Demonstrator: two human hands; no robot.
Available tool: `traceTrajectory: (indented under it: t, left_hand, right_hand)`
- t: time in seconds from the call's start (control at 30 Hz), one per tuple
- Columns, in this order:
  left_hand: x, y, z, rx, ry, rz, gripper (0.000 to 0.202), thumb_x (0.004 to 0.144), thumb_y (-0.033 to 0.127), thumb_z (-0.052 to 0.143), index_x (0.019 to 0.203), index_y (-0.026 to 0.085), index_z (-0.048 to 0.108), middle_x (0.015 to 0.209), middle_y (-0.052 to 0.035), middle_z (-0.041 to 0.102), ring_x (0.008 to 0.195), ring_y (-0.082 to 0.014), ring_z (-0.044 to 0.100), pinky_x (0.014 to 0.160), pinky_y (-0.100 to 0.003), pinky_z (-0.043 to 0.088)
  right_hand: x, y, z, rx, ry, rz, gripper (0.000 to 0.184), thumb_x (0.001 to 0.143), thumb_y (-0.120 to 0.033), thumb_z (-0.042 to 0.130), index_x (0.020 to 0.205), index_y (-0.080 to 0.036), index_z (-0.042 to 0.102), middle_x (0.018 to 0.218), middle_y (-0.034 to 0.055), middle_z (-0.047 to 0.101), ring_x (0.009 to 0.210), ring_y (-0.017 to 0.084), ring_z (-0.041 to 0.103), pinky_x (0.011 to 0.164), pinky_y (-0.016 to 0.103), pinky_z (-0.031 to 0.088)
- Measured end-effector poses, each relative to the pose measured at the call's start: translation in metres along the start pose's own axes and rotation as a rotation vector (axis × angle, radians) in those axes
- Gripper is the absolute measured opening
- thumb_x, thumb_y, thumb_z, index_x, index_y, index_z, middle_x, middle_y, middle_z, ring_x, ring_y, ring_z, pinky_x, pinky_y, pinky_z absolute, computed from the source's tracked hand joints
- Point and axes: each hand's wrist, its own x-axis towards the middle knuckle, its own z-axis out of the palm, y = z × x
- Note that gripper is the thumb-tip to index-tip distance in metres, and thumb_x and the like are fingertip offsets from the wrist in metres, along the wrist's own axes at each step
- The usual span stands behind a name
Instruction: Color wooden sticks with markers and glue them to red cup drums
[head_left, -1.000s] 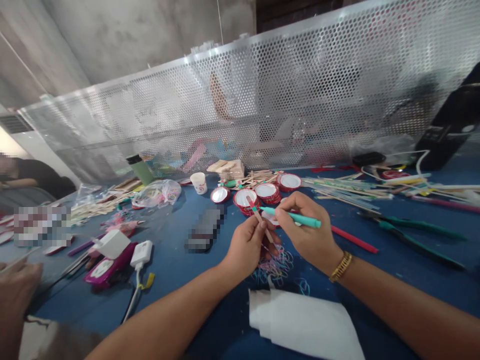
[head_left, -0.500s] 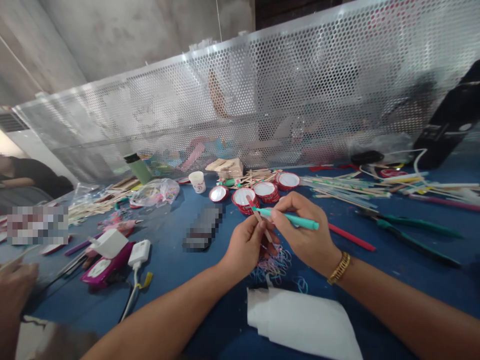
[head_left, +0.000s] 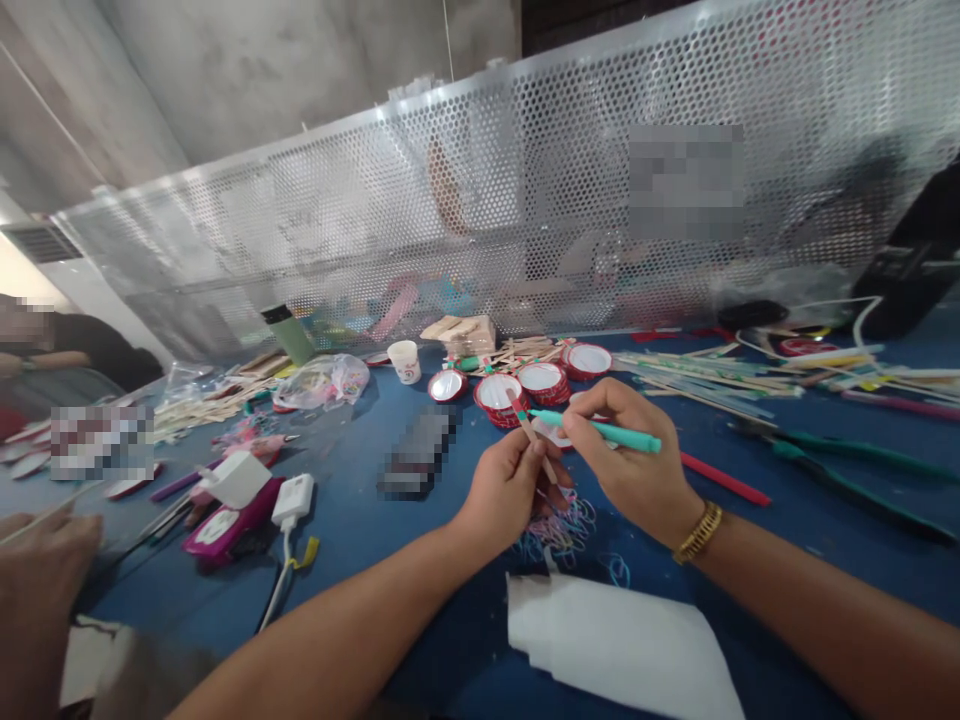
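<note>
Wooden stick [head_left: 534,440] is pinched upright in the left hand [head_left: 512,487], just in front of the red cups [head_left: 541,378]. Right hand [head_left: 630,462] grips a teal pen [head_left: 600,430], its tip touching the stick.

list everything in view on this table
round lids: at least four, red rims, beyond the hands
rubber bands: heap, mixed colours, below the hands
paper: one, white, near edge
cup: one, white, left of lids
bottle: one, green, by the screen
chargers: two, white, left
pliers: one, green handles, right
loose sticks: many, wood, far right
screen: one, silver perforated, behind table
co-worker's hand: one, lower left
wooden stick: one, pale, left hand
teal pen: one, teal, right hand
left hand: pinches the wooden stick
right hand: grips the teal pen
</note>
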Motion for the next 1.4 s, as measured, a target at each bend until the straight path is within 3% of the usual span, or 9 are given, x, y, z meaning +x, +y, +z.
traceTrajectory:
  t: [0.97,1.4]
  left_hand:
    - [0.0011,-0.0043,-0.0037,-0.002,-0.011,0.047,0.039,0.086,0.057,0.054,0.084,0.018,0.053,0.067,-0.0001,0.063,0.045,-0.0103,0.057,0.039,-0.02,0.036]
    - [0.0011,0.0005,-0.0033,-0.006,-0.012,0.013,0.041,0.084,0.059,0.057,0.084,0.018,0.053,0.065,0.0,0.063,0.045,-0.0106,0.057,0.04,-0.02,0.037]
  right_hand:
    - [-0.0037,-0.0011,0.0025,0.088,-0.076,0.057,0.016,0.085,-0.025,0.059,0.069,-0.021,0.057,0.066,-0.0005,0.061,0.063,0.014,0.056,0.058,0.03,0.043]
    - [0.001,-0.0035,0.0004,0.062,-0.032,0.034,0.016,0.083,-0.024,0.059,0.067,-0.022,0.055,0.063,-0.0018,0.06,0.057,0.013,0.055,0.055,0.027,0.042]
